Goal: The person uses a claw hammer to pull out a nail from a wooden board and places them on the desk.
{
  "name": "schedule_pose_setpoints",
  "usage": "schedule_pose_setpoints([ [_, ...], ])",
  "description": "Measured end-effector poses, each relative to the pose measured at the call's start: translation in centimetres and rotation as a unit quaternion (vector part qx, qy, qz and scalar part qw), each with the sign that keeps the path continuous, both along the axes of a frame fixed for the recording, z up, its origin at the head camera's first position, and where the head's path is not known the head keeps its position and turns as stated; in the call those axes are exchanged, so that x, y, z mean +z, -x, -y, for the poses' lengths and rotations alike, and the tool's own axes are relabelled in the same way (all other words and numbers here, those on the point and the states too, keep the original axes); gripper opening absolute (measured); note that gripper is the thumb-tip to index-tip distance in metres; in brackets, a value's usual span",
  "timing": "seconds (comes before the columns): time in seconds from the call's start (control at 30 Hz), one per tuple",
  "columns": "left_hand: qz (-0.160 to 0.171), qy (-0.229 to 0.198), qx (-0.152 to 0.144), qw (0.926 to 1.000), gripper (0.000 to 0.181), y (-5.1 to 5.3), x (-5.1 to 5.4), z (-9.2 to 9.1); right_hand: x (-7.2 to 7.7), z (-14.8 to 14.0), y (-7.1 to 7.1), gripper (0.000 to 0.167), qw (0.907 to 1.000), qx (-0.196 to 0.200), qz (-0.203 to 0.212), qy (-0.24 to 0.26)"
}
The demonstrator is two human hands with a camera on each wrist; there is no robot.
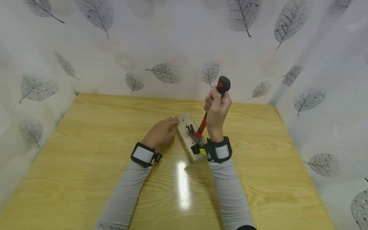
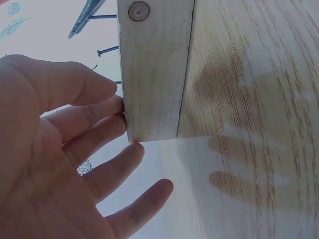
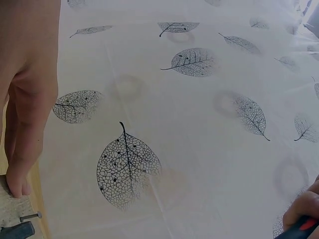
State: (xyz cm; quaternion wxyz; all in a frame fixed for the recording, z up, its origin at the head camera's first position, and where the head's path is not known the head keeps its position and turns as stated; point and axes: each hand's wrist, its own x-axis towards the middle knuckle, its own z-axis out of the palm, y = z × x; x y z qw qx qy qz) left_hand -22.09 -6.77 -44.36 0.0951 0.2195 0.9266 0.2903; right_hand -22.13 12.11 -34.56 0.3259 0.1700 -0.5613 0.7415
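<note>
A pale wooden block (image 1: pixel 186 140) lies slanted on the table, with several nails (image 2: pixel 107 51) standing out of its upper face. My left hand (image 1: pixel 162 132) touches the block's far left corner with its fingertips; in the left wrist view its fingers (image 2: pixel 119 167) are spread and fairly straight. My right hand (image 1: pixel 217 110) grips the black-and-red handle of a claw hammer (image 1: pixel 202 127), the handle's end pointing up. The hammer's head is down over the block, its claw (image 2: pixel 85 17) close beside one nail; whether it hooks that nail I cannot tell.
The block stands on a wood-grain table (image 1: pixel 109 127). A white leaf-patterned curtain (image 1: pixel 178 41) hangs behind the table and along both sides. Each wrist wears a black strap (image 1: pixel 221 151).
</note>
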Motion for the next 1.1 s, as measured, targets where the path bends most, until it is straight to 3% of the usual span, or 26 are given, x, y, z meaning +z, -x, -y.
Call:
schedule_pose_setpoints([
  [0.17, -0.004, -0.006, -0.003, 1.0000, 0.044, 0.0, 0.0, 0.2, 0.4, -0.4, -0.7, 0.035, 0.9994, 0.011, 0.026, 0.020],
  [0.33, -0.010, -0.014, -0.005, 0.9998, 0.044, -0.1, -0.2, 0.3, 1.3, -1.2, -1.6, 0.040, 0.9897, 0.084, 0.104, 0.051],
  [0.43, -0.011, -0.016, -0.006, 0.9998, 0.044, -0.1, -0.3, 0.3, 1.7, -1.6, -2.0, 0.042, 0.9841, 0.111, 0.130, 0.049],
  [0.8, -0.006, -0.008, -0.014, 0.9998, 0.045, 0.0, 0.2, -0.2, 3.2, -3.1, -3.7, 0.046, 0.9899, 0.105, 0.047, 0.084],
  [1.1, 0.001, -0.002, 0.004, 1.0000, 0.047, 0.0, 0.4, 0.0, 5.4, -4.2, -6.0, 0.050, 0.9842, 0.123, -0.008, 0.128],
])
